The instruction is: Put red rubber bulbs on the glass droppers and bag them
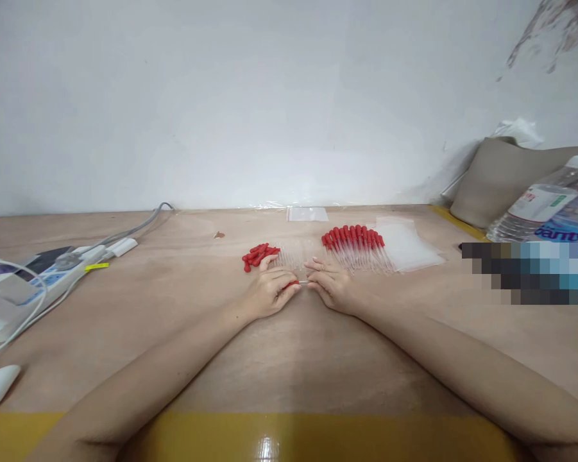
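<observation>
My left hand (272,292) is closed on a red rubber dropper bulb (293,283), mostly hidden by the fingers. My right hand (331,285) pinches a thin clear dropper tube (304,282) whose end meets the bulb between the two hands. Just beyond my left hand lies a pile of loose red bulbs (257,255). Several bare clear tubes (291,255) lie side by side behind both hands. Past my right hand, droppers with red bulbs on them (353,239) are fanned out in a row, tubes pointing toward me.
Clear plastic bags (408,244) lie right of the droppers, and a small white packet (308,214) near the wall. A power strip (52,282) with cables takes up the left side. At the right stand a water bottle (534,205) and a grey-brown container (485,183).
</observation>
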The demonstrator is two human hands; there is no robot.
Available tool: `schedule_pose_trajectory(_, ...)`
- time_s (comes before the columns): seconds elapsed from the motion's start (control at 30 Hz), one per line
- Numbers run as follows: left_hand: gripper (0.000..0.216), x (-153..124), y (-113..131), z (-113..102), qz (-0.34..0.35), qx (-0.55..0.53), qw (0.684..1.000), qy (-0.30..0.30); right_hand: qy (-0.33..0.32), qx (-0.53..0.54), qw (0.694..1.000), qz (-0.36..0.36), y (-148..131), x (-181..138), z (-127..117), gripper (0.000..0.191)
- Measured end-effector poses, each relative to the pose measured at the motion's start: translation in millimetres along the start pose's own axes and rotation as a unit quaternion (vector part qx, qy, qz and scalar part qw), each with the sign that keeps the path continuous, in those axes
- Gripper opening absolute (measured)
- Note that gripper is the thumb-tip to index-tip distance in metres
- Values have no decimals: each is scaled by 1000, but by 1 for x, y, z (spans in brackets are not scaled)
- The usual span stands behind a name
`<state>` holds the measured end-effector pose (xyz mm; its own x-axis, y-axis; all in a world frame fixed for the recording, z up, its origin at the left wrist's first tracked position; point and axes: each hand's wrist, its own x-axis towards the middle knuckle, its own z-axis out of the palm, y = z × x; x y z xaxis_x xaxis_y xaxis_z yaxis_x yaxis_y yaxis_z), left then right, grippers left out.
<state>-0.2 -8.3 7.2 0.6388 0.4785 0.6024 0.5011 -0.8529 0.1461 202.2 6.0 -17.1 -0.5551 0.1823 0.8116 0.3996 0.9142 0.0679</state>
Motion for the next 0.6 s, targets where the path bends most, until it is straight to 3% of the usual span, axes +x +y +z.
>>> schedule_pose_trajectory(0.33, 40, 2, -6, 0, -70, -74, 994, -38, -11, -87, 996, -29, -5, 9, -8, 18)
schedule_pose_trajectory(0.5, 43, 2, -8, -2, -63, -73, 994, -45, -12, -111, 993, -41, -1, 5, -11, 16)
schedule_pose_trajectory(0.6, 35, 1, -9, -2, -52, -48, 996, -46, -8, -93, 995, -28, -2, 3, -12, 14)
